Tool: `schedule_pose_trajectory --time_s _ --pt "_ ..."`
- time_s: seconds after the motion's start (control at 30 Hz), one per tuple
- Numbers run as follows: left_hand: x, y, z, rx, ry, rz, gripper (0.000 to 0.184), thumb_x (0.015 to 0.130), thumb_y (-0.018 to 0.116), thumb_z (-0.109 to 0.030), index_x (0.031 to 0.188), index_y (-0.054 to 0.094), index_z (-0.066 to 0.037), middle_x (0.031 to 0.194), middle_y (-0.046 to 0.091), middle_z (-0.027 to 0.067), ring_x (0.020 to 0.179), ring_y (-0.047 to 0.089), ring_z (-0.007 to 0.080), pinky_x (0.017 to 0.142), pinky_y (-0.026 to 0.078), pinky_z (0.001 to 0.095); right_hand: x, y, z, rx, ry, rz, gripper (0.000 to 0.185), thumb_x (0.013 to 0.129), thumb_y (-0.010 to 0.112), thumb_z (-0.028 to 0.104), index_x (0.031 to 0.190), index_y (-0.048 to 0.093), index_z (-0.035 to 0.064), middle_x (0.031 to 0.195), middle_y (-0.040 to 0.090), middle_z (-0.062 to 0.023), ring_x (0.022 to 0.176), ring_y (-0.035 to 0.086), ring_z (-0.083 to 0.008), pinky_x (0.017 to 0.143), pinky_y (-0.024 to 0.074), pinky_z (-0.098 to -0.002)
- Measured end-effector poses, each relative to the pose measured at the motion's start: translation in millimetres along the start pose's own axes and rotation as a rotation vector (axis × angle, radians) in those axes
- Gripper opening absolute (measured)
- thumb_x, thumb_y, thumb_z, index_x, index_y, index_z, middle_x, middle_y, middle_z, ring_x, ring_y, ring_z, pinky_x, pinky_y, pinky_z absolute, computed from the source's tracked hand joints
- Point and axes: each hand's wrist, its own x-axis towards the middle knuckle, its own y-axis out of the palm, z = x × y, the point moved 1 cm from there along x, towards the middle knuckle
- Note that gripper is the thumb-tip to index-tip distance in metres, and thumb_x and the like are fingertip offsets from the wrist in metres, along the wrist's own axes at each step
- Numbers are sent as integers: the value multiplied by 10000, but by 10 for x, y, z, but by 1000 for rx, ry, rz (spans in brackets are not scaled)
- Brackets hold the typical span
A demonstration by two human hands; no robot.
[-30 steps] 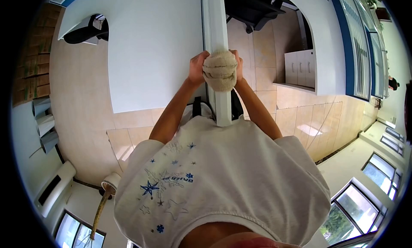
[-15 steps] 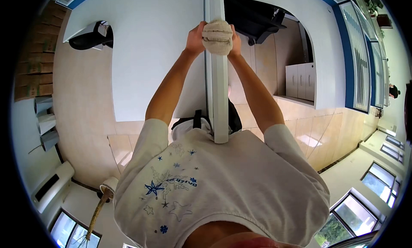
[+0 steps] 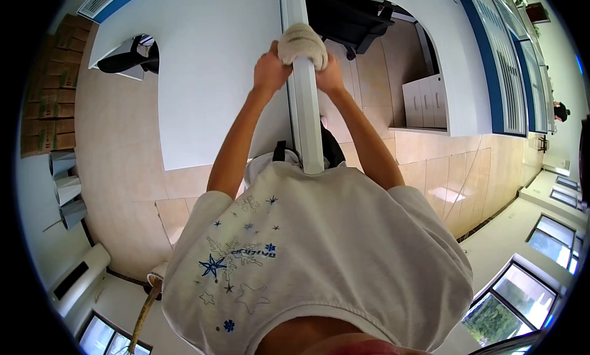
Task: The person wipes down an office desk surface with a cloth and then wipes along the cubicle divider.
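Note:
A folded beige cloth [image 3: 302, 43] lies draped over the top of a white partition ledge [image 3: 305, 109], its ends hanging down on both sides. My left hand [image 3: 270, 69] is closed on the cloth at the left side of the ledge. On the opposite side, my right hand [image 3: 330, 72] grips the other end, with some fingers hidden behind the cloth and ledge. Both arms are stretched forward, and the ledge's near end stops right by my shirt front.
A white desktop [image 3: 215, 109] spans the left of the partition. Across it are a black office chair [image 3: 350, 20] and a white drawer cabinet [image 3: 424, 102]. Another black chair [image 3: 126, 61] stands at the left. Cardboard boxes [image 3: 55, 91] are stacked along the far left.
Both hands and the cloth have slid a little along the ledge towards my body. The cloth now bends down further on the right side. My view has shifted slightly.

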Motion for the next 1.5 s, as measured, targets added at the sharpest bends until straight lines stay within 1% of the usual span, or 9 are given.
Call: schedule_pose_trajectory --time_s 0.23,0.33,0.53,0.63,0.67,0.83,1.0,1.3,1.5 --pt "-713 241 299 -280 199 -8 355 795 772 -78 1052 528 -60 915 725 207 905 692 457 745 578 501 -776 -162 312 123 72 16 448 825 818 188 1178 599 22 1045 729 -176 1001 708 -430 851 580 -428" --pt "-966 341 294 -339 119 -52 451 749 846 -109 1056 517 -74 927 725 174 878 710 440 733 580 482 -994 -158 272 152 135 23 420 811 833 188 1088 576 7 996 726 -182 929 723 -429 796 585 -423" --pt "-565 553 554 -331 421 -188 416 768 818 -142 1059 530 -69 818 646 132 734 672 353 633 545 420 -700 226 -365 393 198 37 360 867 790 246 1037 568 20 917 706 -198 822 715 -422 715 576 -414" --pt "-262 505 628 -313 676 -209 333 782 780 -155 1006 550 -68 790 604 125 697 630 333 615 529 405 -333 145 -508 119 -227 65 368 893 765 291 1055 579 18 887 701 -187 782 710 -403 683 572 -409" --pt "-120 476 648 -268 665 -212 313 785 774 -156 990 554 -68 798 609 127 702 632 338 621 532 406 -216 93 -521 33 -370 25 416 878 774 353 1077 601 32 885 705 -166 776 714 -385 664 564 -411" --pt "969 333 553 -70 529 -333 249 827 736 -160 980 560 -70 849 646 156 780 661 387 653 553 450 785 76 -647 -377 -267 12 430 864 762 378 1137 588 94 894 718 -178 823 716 -409 697 567 -454" --pt "1775 303 481 7 218 -183 327 899 698 -201 1113 471 -104 1007 709 147 961 687 405 792 557 500 1745 339 -499 -359 178 -42 410 869 744 332 1177 549 144 975 743 -191 941 708 -438 798 571 -520" --pt "1578 -46 114 27 -143 172 355 959 632 -313 1237 521 -121 1142 735 155 1040 697 382 845 562 472 1586 181 -465 -79 311 181 664 786 834 434 1336 637 119 1155 752 -175 1068 729 -356 913 576 -422" --pt "1107 382 445 -145 409 -171 460 880 758 -293 1241 584 -67 1085 736 165 1032 704 397 871 578 456 874 0 -187 109 125 73 672 764 877 347 1313 631 47 1210 737 -171 1129 710 -333 952 552 -386"
